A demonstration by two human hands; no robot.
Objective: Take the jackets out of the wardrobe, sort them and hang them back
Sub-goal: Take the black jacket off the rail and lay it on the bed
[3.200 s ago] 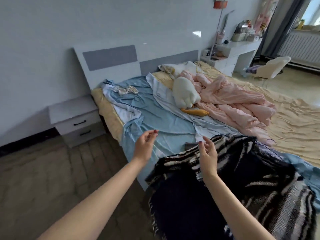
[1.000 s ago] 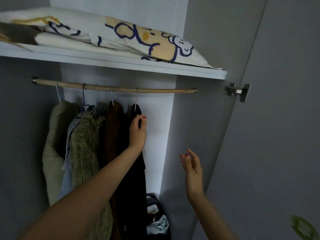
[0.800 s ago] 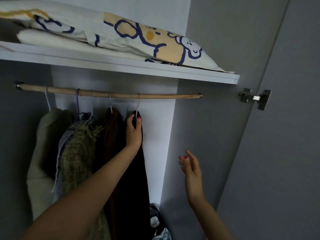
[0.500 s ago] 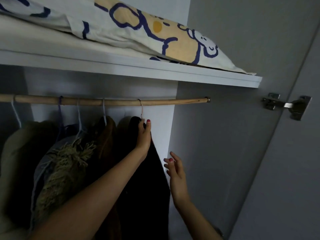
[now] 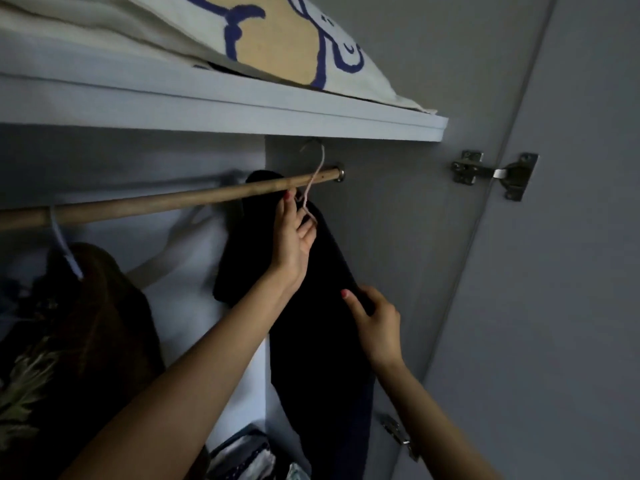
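Observation:
A black jacket [image 5: 322, 341] hangs from a thin pink hanger [image 5: 313, 178] near the right end of the wooden rail [image 5: 138, 204]. The hanger's hook is raised above the rail, just under the shelf. My left hand [image 5: 294, 237] grips the hanger's neck together with the jacket's collar. My right hand [image 5: 375, 318] holds the jacket's right shoulder edge lower down. A brown jacket [image 5: 104, 323] on a light blue hanger [image 5: 64, 244] hangs further left on the rail, with a fringed knit garment [image 5: 20, 382] beside it.
A white shelf [image 5: 221, 109] sits right above the rail, with a cartoon-print pillow [image 5: 277, 39] lying on it. The grey wardrobe door [image 5: 554, 306] stands open at the right, on metal hinges [image 5: 495, 173]. Folded items [image 5: 249, 459] lie at the wardrobe's bottom.
My left hand has lifted the black jacket's hanger up off the rail and shifted it right. My right hand rose and took hold of the jacket's shoulder. The view moved closer.

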